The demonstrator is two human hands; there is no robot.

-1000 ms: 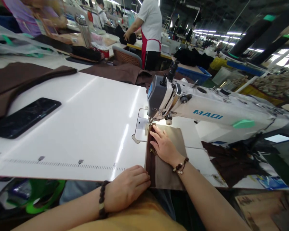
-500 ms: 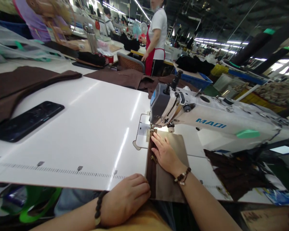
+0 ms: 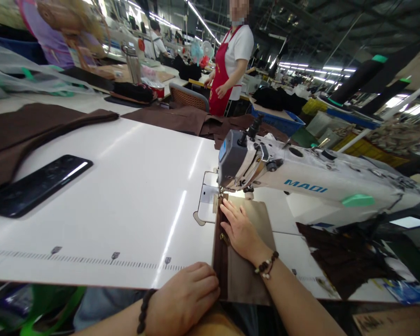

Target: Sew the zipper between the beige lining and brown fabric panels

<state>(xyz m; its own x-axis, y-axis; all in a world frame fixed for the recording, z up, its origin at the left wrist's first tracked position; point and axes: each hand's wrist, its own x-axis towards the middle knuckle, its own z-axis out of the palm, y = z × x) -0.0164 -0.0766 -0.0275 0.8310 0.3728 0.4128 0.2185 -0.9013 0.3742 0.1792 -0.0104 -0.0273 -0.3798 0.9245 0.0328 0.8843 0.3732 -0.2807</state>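
Note:
A beige fabric piece (image 3: 247, 280) lies under the sewing machine (image 3: 266, 163), a dark brown strip with a zipper (image 3: 223, 266) along its left side. A small brass-coloured zipper pull (image 3: 224, 238) shows on the strip. My right hand (image 3: 240, 228) rests flat on the fabric with fingers stretched toward the presser foot (image 3: 221, 192), the fingertips just short of it. At the table's near edge, my left hand (image 3: 189, 294) is closed, its curled fingers at the strip's near left edge; the fingertips are hidden.
A black phone (image 3: 38, 184) lies on the white table (image 3: 143, 196) at left, beside folded brown fabric (image 3: 31, 126). More brown fabric (image 3: 182, 119) covers the far edge. Dark cloth (image 3: 339, 261) lies right. A person in a red apron (image 3: 221, 74) stands beyond the table.
The whole view has tilted slightly, so the table sits lower. The person in the red apron has turned more toward me. My hands keep their places on the fabric.

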